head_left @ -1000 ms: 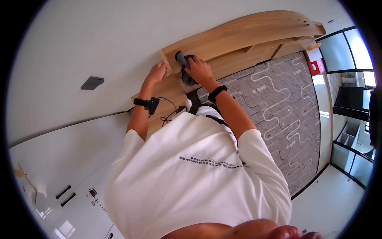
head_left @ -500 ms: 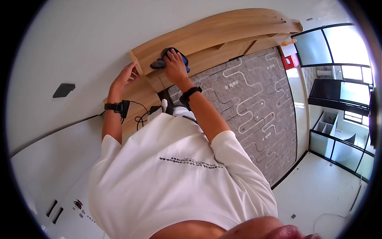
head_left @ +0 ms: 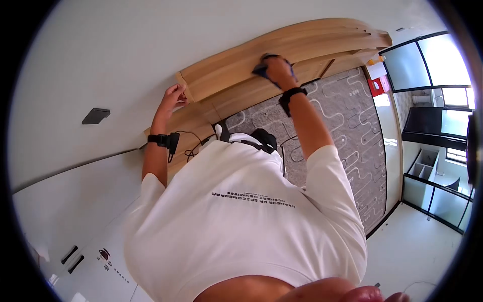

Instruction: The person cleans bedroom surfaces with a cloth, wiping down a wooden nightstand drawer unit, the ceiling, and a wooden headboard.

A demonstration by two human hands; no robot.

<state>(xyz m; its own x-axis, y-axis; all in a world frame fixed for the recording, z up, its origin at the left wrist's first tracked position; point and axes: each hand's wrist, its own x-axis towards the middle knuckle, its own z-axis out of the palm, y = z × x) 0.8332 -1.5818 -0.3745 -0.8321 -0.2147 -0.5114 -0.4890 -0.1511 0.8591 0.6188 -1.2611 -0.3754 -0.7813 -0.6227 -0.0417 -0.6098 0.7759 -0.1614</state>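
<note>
My right hand [head_left: 279, 69] is on a dark blue cloth [head_left: 261, 69], pressed to the top of a long wooden cabinet [head_left: 226, 69]. Motion blurs its fingers, and part of the cloth is hidden under the palm. At the near left end of that cabinet, my left hand [head_left: 174, 97] rests close to the corner, its fingers loosely bent and apart with nothing in them. I cannot tell whether it touches the wood. Both wrists wear black bands.
A lower wooden surface [head_left: 193, 117] with a black cable [head_left: 190, 151] lies nearer my body. The patterned grey carpet [head_left: 327, 108] spreads to the right. A red box [head_left: 378, 85] stands beyond the cabinet's far end. A dark switch plate [head_left: 95, 116] is on the white wall.
My right hand has slid the cloth rightward along the cabinet top, away from the left end. My left hand stays by the corner, with its fingers more curled. The whole view has shifted slightly.
</note>
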